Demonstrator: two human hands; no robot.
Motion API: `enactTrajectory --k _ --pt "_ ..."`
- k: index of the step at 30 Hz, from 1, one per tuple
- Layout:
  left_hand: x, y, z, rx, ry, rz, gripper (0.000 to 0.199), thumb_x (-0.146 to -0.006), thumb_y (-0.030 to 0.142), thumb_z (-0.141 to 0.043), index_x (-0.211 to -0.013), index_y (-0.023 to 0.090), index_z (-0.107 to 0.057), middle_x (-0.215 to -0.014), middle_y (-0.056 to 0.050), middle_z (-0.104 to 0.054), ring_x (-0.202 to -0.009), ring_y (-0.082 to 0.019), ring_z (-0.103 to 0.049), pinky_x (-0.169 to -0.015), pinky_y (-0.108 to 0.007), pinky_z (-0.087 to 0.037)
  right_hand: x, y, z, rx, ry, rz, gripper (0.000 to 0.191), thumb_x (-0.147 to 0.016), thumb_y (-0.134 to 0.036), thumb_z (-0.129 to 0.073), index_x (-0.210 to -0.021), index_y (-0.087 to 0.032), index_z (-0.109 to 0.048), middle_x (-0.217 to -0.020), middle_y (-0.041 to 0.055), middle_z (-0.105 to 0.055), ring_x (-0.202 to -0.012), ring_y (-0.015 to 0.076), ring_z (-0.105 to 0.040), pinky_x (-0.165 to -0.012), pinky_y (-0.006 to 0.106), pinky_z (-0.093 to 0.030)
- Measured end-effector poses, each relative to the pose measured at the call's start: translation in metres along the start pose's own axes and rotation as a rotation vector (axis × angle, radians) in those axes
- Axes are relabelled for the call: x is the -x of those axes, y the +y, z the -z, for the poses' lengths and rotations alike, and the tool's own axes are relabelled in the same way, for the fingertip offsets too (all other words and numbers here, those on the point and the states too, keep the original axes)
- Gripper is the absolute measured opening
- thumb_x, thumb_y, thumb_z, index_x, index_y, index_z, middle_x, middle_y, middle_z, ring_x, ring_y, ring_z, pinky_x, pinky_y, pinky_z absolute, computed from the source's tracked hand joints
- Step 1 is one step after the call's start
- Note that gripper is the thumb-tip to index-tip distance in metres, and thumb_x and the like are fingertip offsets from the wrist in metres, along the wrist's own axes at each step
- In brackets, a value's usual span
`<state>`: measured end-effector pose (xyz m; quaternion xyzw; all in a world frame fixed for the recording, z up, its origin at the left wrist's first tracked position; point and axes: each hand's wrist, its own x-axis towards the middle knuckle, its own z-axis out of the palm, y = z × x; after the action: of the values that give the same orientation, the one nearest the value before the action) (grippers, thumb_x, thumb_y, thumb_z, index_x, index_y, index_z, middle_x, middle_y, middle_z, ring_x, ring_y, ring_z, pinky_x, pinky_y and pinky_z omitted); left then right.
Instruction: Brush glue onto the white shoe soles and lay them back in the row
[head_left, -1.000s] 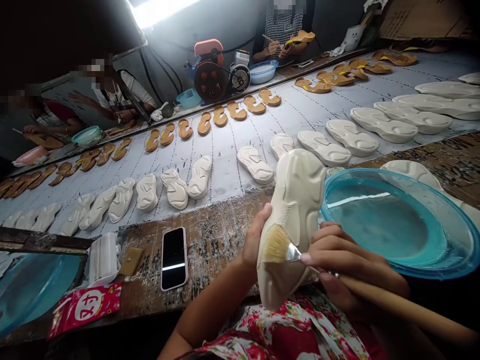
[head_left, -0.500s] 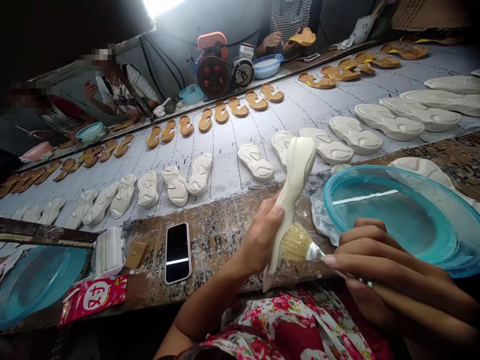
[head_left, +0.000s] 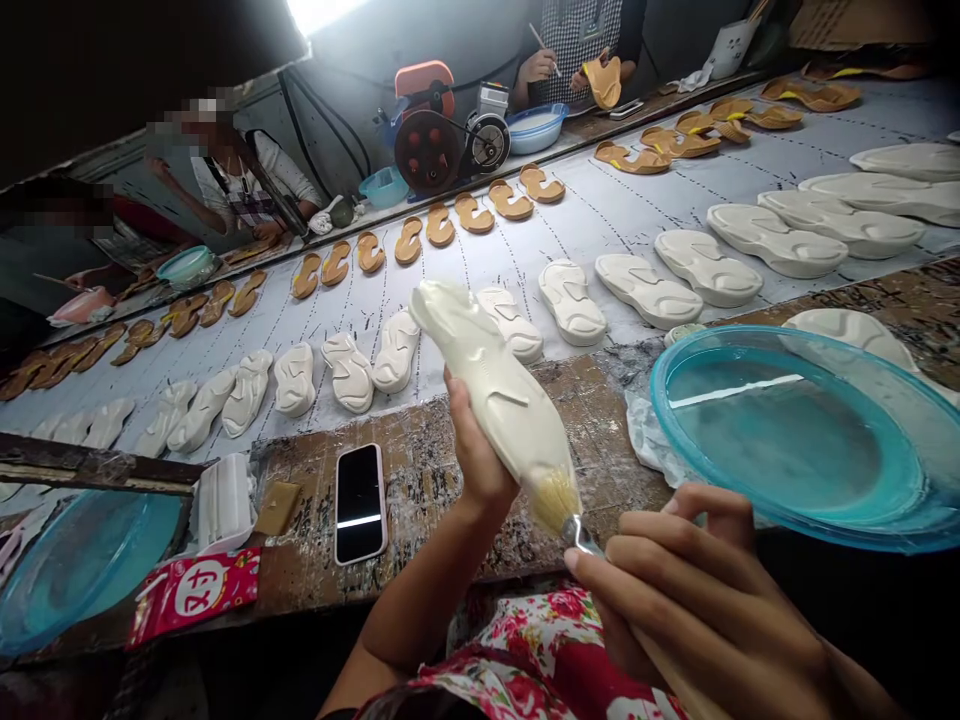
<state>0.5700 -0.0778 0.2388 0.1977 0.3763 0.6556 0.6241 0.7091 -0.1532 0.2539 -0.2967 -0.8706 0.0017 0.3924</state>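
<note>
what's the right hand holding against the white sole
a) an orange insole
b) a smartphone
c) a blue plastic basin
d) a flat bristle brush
d: the right hand grips a flat bristle brush, its bristles against the end of the white shoe sole held up by the left hand.

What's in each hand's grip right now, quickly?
Left hand: closed, holding a white shoe sole.
Right hand: closed, holding a bristle brush by its handle, bristles against the sole.
</note>
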Motion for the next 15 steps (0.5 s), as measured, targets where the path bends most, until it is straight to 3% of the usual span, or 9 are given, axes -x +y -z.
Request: enactTrajectory --k 2,4,8,12,15 --pt "-0.001 0.003 0.0 0.12 -0.002 0.116 0.061 -0.086 0.056 -0.023 -0.126 0.016 -0.046 -0.102 -0.008 -0.063 -0.103 -0.024 -0.056 -0.086 -0.034 -0.045 0.001 0.001 0.0 -0.038 -0.002 -0.035 0.015 -0.08 -0.011 -0.051 -0.092 -0.013 -0.059 -0.075 0.0019 -0.06 -0.081 0.0119 -0.055 -0.078 0.032 -0.035" --pt "-0.002 0.005 0.0 0.188 -0.079 0.308 0.068 -0.084 0.059 -0.019 -0.125 0.013 -0.047 -0.104 -0.011 -0.063 -0.108 -0.027 -0.054 -0.09 -0.039 -0.043 0.005 0.005 -0.001 -0.093 0.064 -0.04 0.015 -0.075 -0.009 -0.054 -0.089 -0.013 -0.058 -0.069 0.001 -0.057 -0.076 0.0111 -0.052 -0.077 0.032 -0.035" --pt "0.001 0.009 -0.006 0.129 -0.232 0.618 0.066 -0.084 0.054 -0.018 -0.122 0.011 -0.051 -0.102 -0.016 -0.063 -0.113 -0.031 -0.051 -0.095 -0.048 -0.037 0.01 0.016 -0.003 -0.16 0.217 -0.066 0.016 -0.072 -0.008 -0.049 -0.084 -0.015 -0.056 -0.061 -0.0011 -0.053 -0.067 0.0087 -0.048 -0.077 0.033 -0.035" --pt "0.004 0.014 -0.022 -0.03 -0.205 0.783 0.055 -0.088 0.043 -0.018 -0.123 0.016 -0.051 -0.108 -0.014 -0.062 -0.118 -0.027 -0.048 -0.104 -0.049 -0.026 0.008 0.02 -0.007 -0.238 0.318 -0.106 0.022 -0.067 -0.005 -0.046 -0.084 -0.015 -0.054 -0.062 -0.0008 -0.054 -0.067 0.0088 -0.05 -0.077 0.032 -0.039" --pt "0.001 0.014 -0.024 -0.057 -0.192 0.795 0.048 -0.088 0.039 -0.025 -0.123 0.019 -0.051 -0.118 -0.009 -0.059 -0.118 -0.024 -0.048 -0.109 -0.043 -0.019 0.008 0.015 -0.011 -0.267 0.317 -0.085 0.021 -0.067 -0.005 -0.046 -0.084 -0.015 -0.054 -0.063 -0.0014 -0.055 -0.066 0.0084 -0.051 -0.079 0.031 -0.04"
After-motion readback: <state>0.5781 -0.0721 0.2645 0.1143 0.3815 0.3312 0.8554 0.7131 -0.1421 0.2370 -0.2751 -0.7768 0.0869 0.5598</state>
